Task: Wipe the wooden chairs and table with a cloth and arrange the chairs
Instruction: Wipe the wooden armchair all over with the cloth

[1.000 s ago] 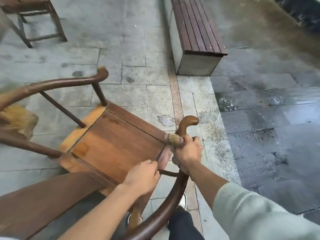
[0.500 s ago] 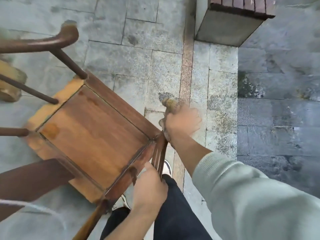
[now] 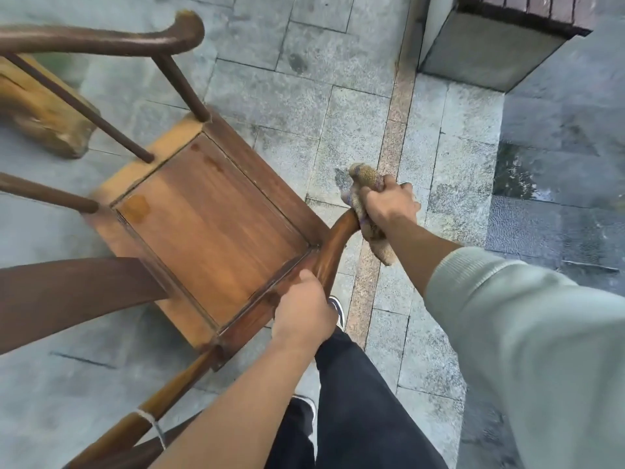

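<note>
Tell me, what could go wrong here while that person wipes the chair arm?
The right hand wraps the cloth over the tip of the armrest; it could slide off the end. Only the left hand steadies the chair at the seat's corner, so hard rubbing might shift it. The paving to the right looks wet, perhaps slippery for the shoe.

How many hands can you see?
2. The left hand grips the brown wooden chair at its seat's near corner; the right hand holds a tan woven cloth on the armrest end.
</note>
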{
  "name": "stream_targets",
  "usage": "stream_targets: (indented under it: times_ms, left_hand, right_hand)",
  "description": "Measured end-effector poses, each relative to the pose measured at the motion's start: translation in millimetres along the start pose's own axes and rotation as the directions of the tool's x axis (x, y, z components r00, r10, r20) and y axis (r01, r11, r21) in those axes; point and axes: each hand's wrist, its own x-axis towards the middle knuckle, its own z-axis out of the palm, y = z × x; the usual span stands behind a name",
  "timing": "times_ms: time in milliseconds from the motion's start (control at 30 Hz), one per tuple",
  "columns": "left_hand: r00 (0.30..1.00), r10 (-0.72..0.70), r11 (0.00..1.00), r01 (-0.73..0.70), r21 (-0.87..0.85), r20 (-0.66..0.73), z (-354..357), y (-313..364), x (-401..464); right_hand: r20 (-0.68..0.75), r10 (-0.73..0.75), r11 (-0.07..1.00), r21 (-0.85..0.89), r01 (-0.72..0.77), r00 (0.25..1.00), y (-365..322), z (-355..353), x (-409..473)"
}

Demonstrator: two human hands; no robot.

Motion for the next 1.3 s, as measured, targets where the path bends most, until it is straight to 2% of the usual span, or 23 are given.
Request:
stream_targets:
  times_ms: [100,200,300,367,433,567,700,833,933,1100,1300]
  left_hand:
    - [0.994,0.098,0.995,-0.099,0.015,0.053,-6.9,-13.8,-8.3]
    - [0.983,0.179,0.973,-0.181,0.145,0.031,-19.0,-41.1,-35.1]
    - [0.979,0.202,0.964,-0.201,0.176,0.012,-46.6,-89.6,-66.7]
    - [0.985,0.169,0.967,-0.172,0.19,0.034,-75.5,-139.9,-91.4]
    - [0.989,0.134,0.951,-0.146,0.273,0.063,-104.0,-182.2,-108.0]
    - [0.98,0.196,0.846,-0.155,0.51,-0.027,-136.5,-248.4,-153.1]
    - [0.915,0.388,0.663,-0.194,0.723,-0.11,-143.7,-261.6,-171.6]
    - [0.902,0.427,0.654,-0.262,0.709,-0.06,-129.8,-261.1,-174.0]
    - [0.877,0.469,0.648,-0.267,0.713,-0.098,-118.8,-266.5,-180.6]
    - [0.886,0.431,0.691,-0.202,0.694,-0.171,-121.9,-277.6,-188.1]
    - [0.852,0.445,0.729,-0.165,0.664,-0.277,-123.7,-270.1,-179.0]
  right_hand:
    - [-0.038,-0.019,0.996,0.086,0.023,0.999,-2.5,22.2,-40.8]
    - [-0.044,-0.069,0.974,0.211,0.077,0.997,-1.2,49.0,-93.0]
    - [-0.036,-0.094,0.977,0.186,0.099,0.995,4.9,58.1,-134.1]
    - [-0.017,-0.107,0.982,0.153,0.108,0.994,9.6,62.0,-164.2]
    - [-0.019,-0.113,0.987,0.116,0.115,0.993,10.9,65.4,-188.4]
    - [-0.004,-0.098,0.995,-0.002,0.098,0.995,4.9,83.4,-248.8]
    - [-0.025,-0.069,0.994,-0.085,0.067,0.997,-12.6,94.1,-283.3]
    - [-0.07,0.034,0.996,-0.075,-0.04,0.997,-2.8,95.1,-284.1]
    - [-0.138,0.073,0.997,-0.018,-0.076,0.988,5.9,96.5,-274.1]
    - [-0.158,0.012,1.0,-0.002,-0.012,0.987,-3.5,91.0,-246.6]
    - [-0.155,-0.057,0.998,-0.034,0.052,0.986,-18.0,84.5,-221.0]
